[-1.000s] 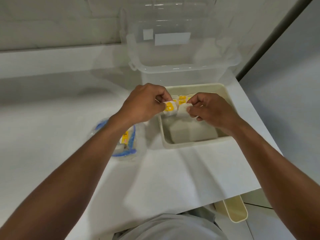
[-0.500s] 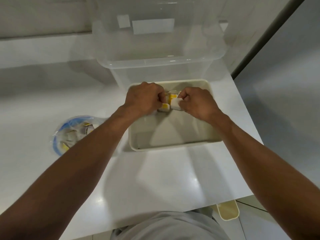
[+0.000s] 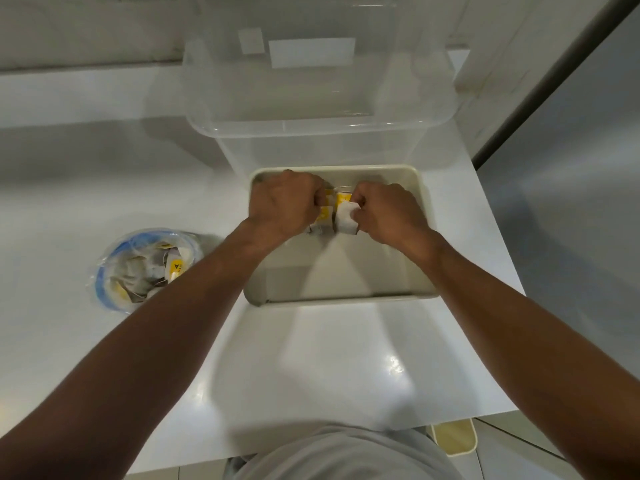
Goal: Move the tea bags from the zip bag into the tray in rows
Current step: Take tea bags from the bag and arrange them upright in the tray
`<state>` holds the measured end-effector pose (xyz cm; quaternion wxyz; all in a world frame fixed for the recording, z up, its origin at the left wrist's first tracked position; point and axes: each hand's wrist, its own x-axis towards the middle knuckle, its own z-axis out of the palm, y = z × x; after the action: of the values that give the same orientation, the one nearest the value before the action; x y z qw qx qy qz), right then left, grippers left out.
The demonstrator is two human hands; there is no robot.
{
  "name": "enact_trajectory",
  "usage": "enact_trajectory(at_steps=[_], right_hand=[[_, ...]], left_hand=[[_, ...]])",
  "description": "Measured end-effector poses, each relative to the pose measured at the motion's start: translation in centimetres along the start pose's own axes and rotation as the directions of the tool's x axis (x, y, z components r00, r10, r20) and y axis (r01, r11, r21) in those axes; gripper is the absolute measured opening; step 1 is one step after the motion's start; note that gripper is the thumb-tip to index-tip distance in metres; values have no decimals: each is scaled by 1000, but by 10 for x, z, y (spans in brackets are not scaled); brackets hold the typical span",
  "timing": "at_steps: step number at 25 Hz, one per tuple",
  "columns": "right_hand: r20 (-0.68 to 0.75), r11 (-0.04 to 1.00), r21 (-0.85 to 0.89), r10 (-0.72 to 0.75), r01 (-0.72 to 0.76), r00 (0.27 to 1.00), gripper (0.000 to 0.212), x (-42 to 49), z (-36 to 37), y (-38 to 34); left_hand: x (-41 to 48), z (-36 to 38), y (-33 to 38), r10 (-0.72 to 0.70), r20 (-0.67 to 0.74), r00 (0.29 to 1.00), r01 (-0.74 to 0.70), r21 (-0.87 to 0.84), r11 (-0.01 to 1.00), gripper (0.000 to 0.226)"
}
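Left grip (image 3: 282, 202): fist curled tight over the far-left part of the tray, knuckles up, fingers and thumb closed on one tea bag.
Yellow-tag tea bag (image 3: 323, 216): sticking out of the left grip's inner side, its lower end hanging below the fist toward the tray floor. Whether it touches the floor, cannot tell.
Right grip (image 3: 388, 213): a mirror of the other one. The fingers are curled in and pinch the top of a second bag, thumb side facing the left grip.
White tea bag (image 3: 346, 220): held at the right grip's inner edge, just beside the yellow-tag one. The two bags meet in the narrow gap between the fists.
Between the knuckles: a scrap of yellow shows further back, too hidden to tell what it belongs to.
Tray (image 3: 341, 300): cream, rectangular, on the white bench (image 3: 311, 358), both grips inside its far half.
Zip bag (image 3: 114, 271): lying on the bench left of the tray, well apart from both grips, blue zip rim gaping upward.
Loose tea bags (image 3: 175, 266): a jumble inside the zip bag, one yellow tag facing up.
Clear bin (image 3: 311, 105): standing just behind the tray.
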<state>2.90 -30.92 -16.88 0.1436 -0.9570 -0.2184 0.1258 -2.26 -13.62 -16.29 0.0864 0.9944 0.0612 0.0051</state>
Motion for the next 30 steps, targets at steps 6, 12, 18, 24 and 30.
enact_trajectory(at_steps=[6, 12, 18, 24, 30], right_hand=[[-82, 998, -36, -44, 41, 996, 13, 5, 8, 2], [-150, 989, -127, -90, 71, 985, 14, 3, 6, -4], [-105, 977, -168, -153, 134, 983, 19, 0, 4, -4], [-95, 980, -152, -142, 127, 985, 22, 0, 3, -5], [-141, 982, -185, -71, 44, 987, 16, -18, -5, -5]], left_hand=[[-2, -1, 3, 10, -96, 995, 4, 146, 989, 17], [-11, -10, 9, 72, -149, 986, -37, 229, 973, 4], [-13, 5, 7, 70, -133, 989, -20, 345, 938, 13], [-10, -6, 6, 87, -196, 977, -47, 201, 978, 5], [-30, -21, 4, 138, 12, 990, -134, 328, 935, 29]])
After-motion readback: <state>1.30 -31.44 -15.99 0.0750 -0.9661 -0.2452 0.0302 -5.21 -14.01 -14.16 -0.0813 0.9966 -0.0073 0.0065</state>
